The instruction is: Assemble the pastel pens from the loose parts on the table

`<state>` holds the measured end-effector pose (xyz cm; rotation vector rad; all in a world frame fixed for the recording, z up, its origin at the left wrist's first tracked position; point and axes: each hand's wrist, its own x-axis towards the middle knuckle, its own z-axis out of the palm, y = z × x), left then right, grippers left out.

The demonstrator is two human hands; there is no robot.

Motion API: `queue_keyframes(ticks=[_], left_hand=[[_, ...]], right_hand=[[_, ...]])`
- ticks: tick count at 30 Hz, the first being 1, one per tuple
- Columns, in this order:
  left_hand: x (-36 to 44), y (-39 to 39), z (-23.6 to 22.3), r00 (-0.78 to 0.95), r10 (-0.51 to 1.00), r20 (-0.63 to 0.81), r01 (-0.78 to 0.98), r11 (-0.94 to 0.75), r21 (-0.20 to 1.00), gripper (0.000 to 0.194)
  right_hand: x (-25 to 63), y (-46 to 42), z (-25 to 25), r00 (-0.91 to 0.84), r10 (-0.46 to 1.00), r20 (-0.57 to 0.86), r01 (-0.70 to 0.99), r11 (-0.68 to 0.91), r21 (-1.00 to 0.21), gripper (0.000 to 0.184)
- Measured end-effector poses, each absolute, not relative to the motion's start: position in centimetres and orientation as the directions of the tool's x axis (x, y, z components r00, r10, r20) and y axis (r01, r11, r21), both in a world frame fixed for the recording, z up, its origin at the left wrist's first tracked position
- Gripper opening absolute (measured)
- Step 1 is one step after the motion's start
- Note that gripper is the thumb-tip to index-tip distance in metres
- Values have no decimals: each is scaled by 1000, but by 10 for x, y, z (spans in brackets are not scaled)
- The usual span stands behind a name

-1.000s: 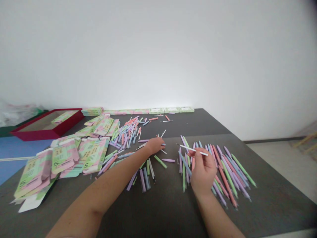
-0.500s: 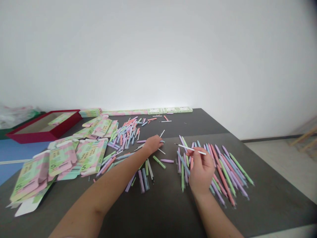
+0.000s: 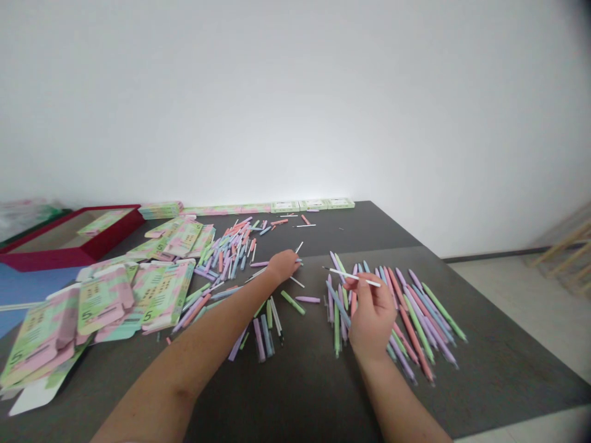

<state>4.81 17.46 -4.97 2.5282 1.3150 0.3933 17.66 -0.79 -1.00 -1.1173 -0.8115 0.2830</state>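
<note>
Had a thin white refill (image 3: 337, 271) pinched between the thumb and fingers of the right hand (image 3: 373, 320), just above the near-left part of a spread of coloured pens (image 3: 421, 320) on the dark table (image 3: 314, 394). Saw the refill slanting, dark tip toward the left hand (image 3: 283, 266), plain white end past the right fingers. Reached across with that left hand, fingers curled down beside a slim blue piece (image 3: 299, 261) and a loose white stick (image 3: 298, 282); could not tell whether gripping anything or merely touching.

Judged the refill very light, fairly stiff along its length, yet likely to bend or crack if pressed hard sideways. Looked smooth and narrow enough to roll or slip between fingertips. Seemed best taken near the middle of the white shaft, with a soft pinch, and kept well off the fine tip, probably its most delicate part.

Expected the green barrel (image 3: 293, 302) and the purple barrel (image 3: 308, 299), lying loose between the hands, to be rigid, light and quick to roll; would have called for a grip around mid-length. Noticed flat cartons (image 3: 168, 292) overlapping at the left, likely easy to crease at the flaps
</note>
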Motion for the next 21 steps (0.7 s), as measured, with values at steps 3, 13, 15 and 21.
queue_keyframes(ticks=[3,13,15,21], left_hand=[[42,154,-31,598,781,179,676,-612,411,21],[9,53,13,509,837,201,410,-441,799,25],[8,47,16,505,844,180,404,-416,815,24],[7,45,19,498,849,178,392,-403,827,22]], right_hand=[[176,-9,-7,693,579,429,178,439,-881,14],[169,-13,-9,657,664,356,1,472,-882,15],[168,-12,-11,647,680,346,-23,471,-882,14],[170,-13,-14,603,693,394,8,488,-873,15]])
